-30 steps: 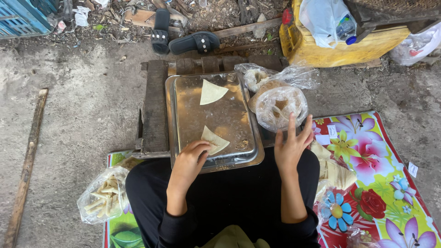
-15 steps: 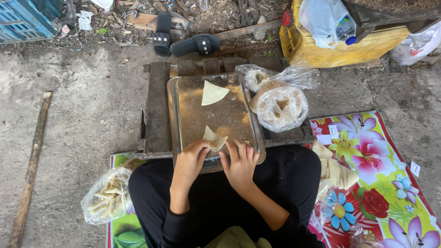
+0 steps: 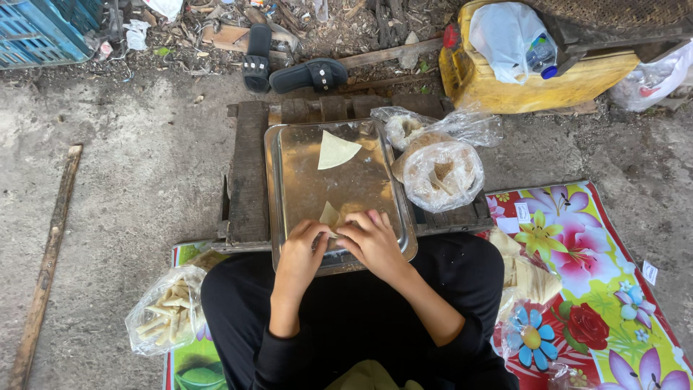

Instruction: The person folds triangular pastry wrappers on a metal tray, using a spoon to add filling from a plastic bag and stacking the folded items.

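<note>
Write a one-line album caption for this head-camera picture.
Left hand and right hand fold a pale wrapper on a metal tray.

Both hands [image 3: 339, 242] fold a pastry wrapper [image 3: 330, 214] on the metal tray [image 3: 289, 155].

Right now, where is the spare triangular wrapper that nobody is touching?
In the head view the loose wrapper lies flat on the far half of the metal tray, apart from both hands, just left of the clear bag of filling.

The left hand [image 3: 303, 242] and right hand [image 3: 372, 238] cover most of the pale wrapper [image 3: 330, 214], hiding its fold. The blue crate [image 3: 36, 29] is cut off at the frame's corner.
</note>
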